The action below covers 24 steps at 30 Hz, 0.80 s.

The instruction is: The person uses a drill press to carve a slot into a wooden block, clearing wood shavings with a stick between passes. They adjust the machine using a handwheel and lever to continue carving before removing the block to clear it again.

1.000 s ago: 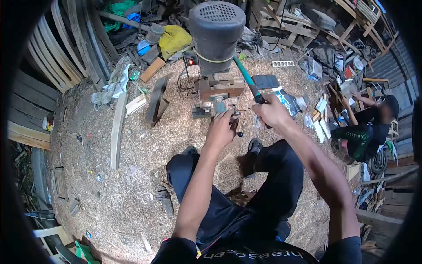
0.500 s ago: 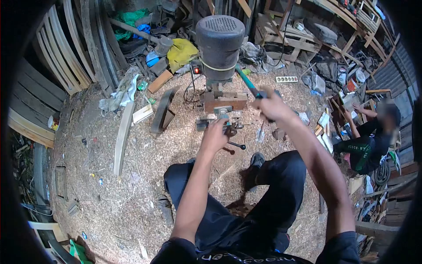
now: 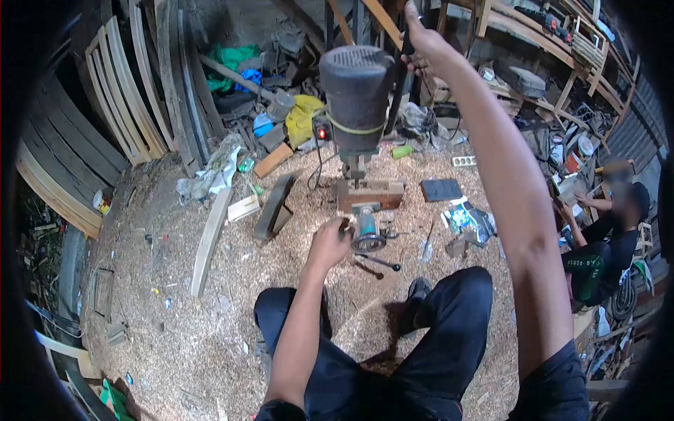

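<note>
A mortising machine with a dark motor housing (image 3: 357,98) stands in front of me. Below its chisel, a reddish-brown wood block (image 3: 385,194) sits in the machine's vise. My left hand (image 3: 330,242) is closed around a small dark knob at the left side of the handwheel (image 3: 368,243). High up beside the motor, my right hand (image 3: 430,50) has its fingers curled at the dark upper end of the feed lever (image 3: 397,95), thumb pointing up. The lever now stands nearly upright, its lower part behind the motor. A thin rod with a black ball end (image 3: 396,266) sticks out below the handwheel.
Wood shavings cover the floor (image 3: 210,337). Curved boards (image 3: 126,91) lean at the left wall, and a long plank (image 3: 210,242) lies nearer. A dark flat block (image 3: 441,189) and plastic packaging (image 3: 467,219) lie right of the machine. Another person (image 3: 611,238) sits at the far right.
My right hand has risen, and the lever has swung from slanting right to nearly upright. My left hand has shifted to the handwheel's left side, uncovering the wheel. The view has shifted slightly.
</note>
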Available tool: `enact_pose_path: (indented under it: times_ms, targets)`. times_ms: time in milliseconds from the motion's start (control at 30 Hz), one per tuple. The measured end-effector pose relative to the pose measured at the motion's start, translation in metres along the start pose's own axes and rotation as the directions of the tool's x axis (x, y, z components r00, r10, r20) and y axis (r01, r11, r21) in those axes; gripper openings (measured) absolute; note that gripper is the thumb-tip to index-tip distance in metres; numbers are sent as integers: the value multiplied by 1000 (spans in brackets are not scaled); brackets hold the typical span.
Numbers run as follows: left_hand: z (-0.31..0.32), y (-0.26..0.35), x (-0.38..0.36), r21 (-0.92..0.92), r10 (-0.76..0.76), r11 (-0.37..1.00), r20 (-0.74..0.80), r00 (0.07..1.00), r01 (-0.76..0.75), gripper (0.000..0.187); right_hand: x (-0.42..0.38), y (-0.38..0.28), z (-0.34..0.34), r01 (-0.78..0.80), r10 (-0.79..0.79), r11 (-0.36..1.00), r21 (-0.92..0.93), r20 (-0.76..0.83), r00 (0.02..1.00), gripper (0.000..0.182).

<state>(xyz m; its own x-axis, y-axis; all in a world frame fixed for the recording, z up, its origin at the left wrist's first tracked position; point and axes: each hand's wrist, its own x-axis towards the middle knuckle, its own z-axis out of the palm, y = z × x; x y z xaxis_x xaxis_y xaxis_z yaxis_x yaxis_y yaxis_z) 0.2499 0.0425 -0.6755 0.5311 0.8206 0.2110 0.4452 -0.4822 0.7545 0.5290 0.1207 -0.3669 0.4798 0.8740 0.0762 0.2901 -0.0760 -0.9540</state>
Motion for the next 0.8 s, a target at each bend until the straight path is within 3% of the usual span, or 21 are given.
enact_pose_path:
  times_ms: [100, 133, 200, 333, 433, 533, 667, 700, 733, 800]
  targets:
    - [1, -6, 0, 13, 20, 1000, -28, 999, -20, 28, 31, 0, -6, 35, -27, 986, -163, 55, 998, 84]
    - [1, -5, -1, 5, 18, 1000, -51, 999, -18, 28, 32, 0, -2, 44, -45, 982, -184, -2, 999, 75]
    - [-1, 0, 7, 9, 18, 1000, -57, 998, -18, 27, 64, 18, -1, 205, -211, 953, -223, -4, 977, 62]
    - [3, 2, 3, 49, -25, 998, 0, 1000, 25, 26, 104, 48, 10, 316, -429, 853, -415, -214, 878, 52]
    - [1, 3, 10, 53, -68, 996, 50, 996, 66, 27, 133, 56, 20, 310, -457, 842, -442, -276, 846, 52]
    - [-8, 14, 22, 24, -69, 997, -24, 997, 70, 27, 152, 57, 24, 262, -431, 841, -473, -292, 854, 51]
    - [-32, 41, 49, -182, 25, 981, -190, 981, -61, 29, 155, 50, 22, 225, -340, 885, -408, -235, 911, 50]
    - [-40, 49, 62, -189, 65, 974, -278, 958, -121, 29, 165, 58, 25, 301, -497, 799, -521, -290, 818, 50]
    - [-48, 56, 79, -189, 114, 962, -373, 921, -196, 29, 169, 60, 26, 308, -493, 808, -502, -292, 819, 50]
    - [-63, 70, 108, 38, 294, 944, -547, 784, -327, 31, 170, 60, 27, 249, -421, 853, -458, -326, 846, 51]
